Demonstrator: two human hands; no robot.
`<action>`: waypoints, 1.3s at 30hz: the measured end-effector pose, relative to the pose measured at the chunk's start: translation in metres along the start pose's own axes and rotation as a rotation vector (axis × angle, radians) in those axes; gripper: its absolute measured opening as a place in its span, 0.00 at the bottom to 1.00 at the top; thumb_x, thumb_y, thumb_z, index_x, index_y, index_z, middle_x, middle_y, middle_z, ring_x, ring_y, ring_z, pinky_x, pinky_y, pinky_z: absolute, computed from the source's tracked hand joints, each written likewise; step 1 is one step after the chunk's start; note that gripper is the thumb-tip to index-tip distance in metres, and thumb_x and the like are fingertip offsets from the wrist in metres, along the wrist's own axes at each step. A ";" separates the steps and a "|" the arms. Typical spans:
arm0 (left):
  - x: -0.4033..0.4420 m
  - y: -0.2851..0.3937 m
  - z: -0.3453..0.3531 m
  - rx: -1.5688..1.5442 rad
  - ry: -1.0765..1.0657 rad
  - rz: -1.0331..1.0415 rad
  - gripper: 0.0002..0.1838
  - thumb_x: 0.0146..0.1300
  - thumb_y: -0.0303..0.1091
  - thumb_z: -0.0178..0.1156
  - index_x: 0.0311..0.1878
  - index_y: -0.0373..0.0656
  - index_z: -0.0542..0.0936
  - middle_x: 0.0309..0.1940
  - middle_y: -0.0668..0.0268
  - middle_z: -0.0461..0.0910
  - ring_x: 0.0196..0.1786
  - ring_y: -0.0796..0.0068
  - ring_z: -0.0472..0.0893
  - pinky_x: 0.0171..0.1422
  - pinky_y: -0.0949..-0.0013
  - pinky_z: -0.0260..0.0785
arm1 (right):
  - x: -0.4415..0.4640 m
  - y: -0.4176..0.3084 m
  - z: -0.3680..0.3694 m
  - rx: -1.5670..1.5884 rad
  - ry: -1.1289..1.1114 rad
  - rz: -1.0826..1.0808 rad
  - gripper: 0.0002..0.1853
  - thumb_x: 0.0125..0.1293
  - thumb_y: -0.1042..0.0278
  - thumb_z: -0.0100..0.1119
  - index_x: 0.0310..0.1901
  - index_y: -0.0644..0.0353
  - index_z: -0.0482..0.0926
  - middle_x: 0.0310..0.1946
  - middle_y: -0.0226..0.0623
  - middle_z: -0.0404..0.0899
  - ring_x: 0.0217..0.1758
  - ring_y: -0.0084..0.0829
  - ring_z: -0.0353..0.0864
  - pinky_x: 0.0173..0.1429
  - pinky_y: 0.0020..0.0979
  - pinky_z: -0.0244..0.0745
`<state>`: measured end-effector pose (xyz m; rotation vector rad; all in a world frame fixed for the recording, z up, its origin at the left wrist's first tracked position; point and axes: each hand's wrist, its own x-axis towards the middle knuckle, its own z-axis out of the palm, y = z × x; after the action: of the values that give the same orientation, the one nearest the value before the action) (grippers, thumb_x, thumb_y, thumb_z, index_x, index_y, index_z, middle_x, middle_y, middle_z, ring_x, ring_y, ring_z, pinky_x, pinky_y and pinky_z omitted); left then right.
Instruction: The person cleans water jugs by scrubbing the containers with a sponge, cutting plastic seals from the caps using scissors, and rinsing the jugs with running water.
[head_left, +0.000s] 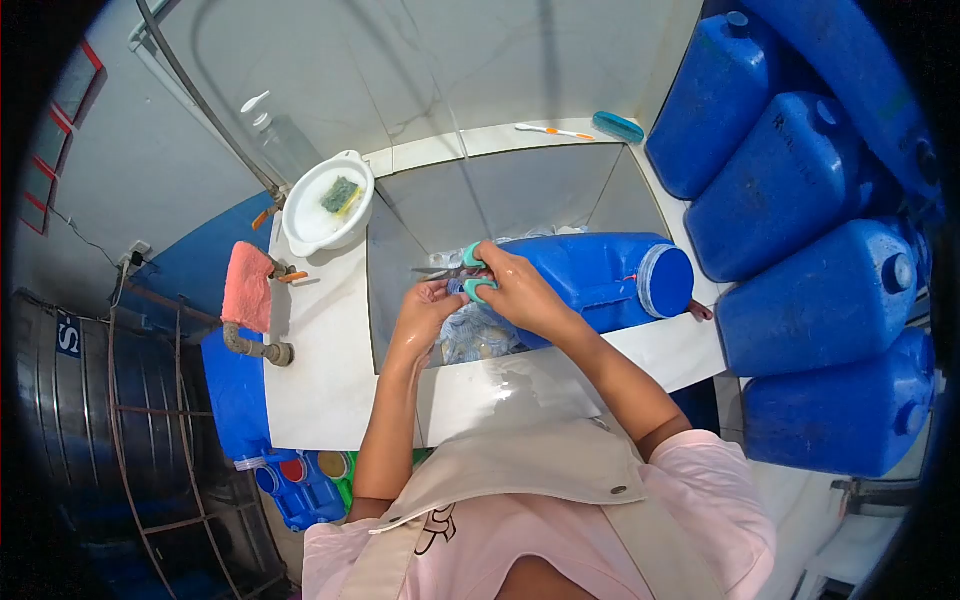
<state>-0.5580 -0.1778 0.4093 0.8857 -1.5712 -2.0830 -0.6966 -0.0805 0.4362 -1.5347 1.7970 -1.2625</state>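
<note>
Head view: right hand [525,292] grips teal-handled scissors [472,256] over sink [540,190]; left hand [424,312] pinches small item [456,286], type unclear. Blue jug [600,272] lies across sink's right side; white basin [308,218] on table [325,390], left.

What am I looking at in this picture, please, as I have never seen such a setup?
No machine here: these are a person's bare hands, seen from a camera worn on the head, looking forward and down. The right hand holds teal-handled scissors; the left hand pinches a small item I cannot identify. Both are over a sink, where a blue jug lies on its side. On the white counter around it sit a toothbrush, a teal scrub brush and, to the left, a white basin holding a sponge. Blue jerrycans crowd the right side.
</note>
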 end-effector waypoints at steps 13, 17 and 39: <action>-0.004 0.015 0.001 -0.064 0.063 0.053 0.14 0.52 0.23 0.62 0.43 0.35 0.77 0.35 0.67 0.79 0.37 0.80 0.76 0.45 0.78 0.66 | 0.003 0.000 0.004 -0.252 0.068 -0.249 0.15 0.51 0.82 0.56 0.41 0.64 0.65 0.40 0.47 0.71 0.47 0.50 0.72 0.49 0.43 0.68; 0.000 0.014 0.001 -0.059 0.092 -0.005 0.17 0.53 0.21 0.60 0.48 0.35 0.74 0.36 0.66 0.78 0.37 0.80 0.76 0.46 0.76 0.67 | 0.004 0.001 0.007 -0.239 0.085 -0.141 0.15 0.51 0.81 0.56 0.41 0.65 0.65 0.40 0.48 0.72 0.47 0.50 0.72 0.49 0.44 0.68; 0.062 0.005 0.001 0.812 0.145 0.555 0.15 0.51 0.35 0.65 0.38 0.36 0.76 0.36 0.58 0.76 0.39 0.63 0.73 0.48 0.66 0.65 | 0.048 0.042 0.009 0.480 0.394 0.101 0.06 0.53 0.81 0.55 0.32 0.63 0.70 0.25 0.32 0.76 0.27 0.22 0.75 0.33 0.25 0.70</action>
<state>-0.6041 -0.2184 0.3980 0.6814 -2.2806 -0.9672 -0.7243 -0.1303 0.4061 -0.9689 1.5949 -1.8743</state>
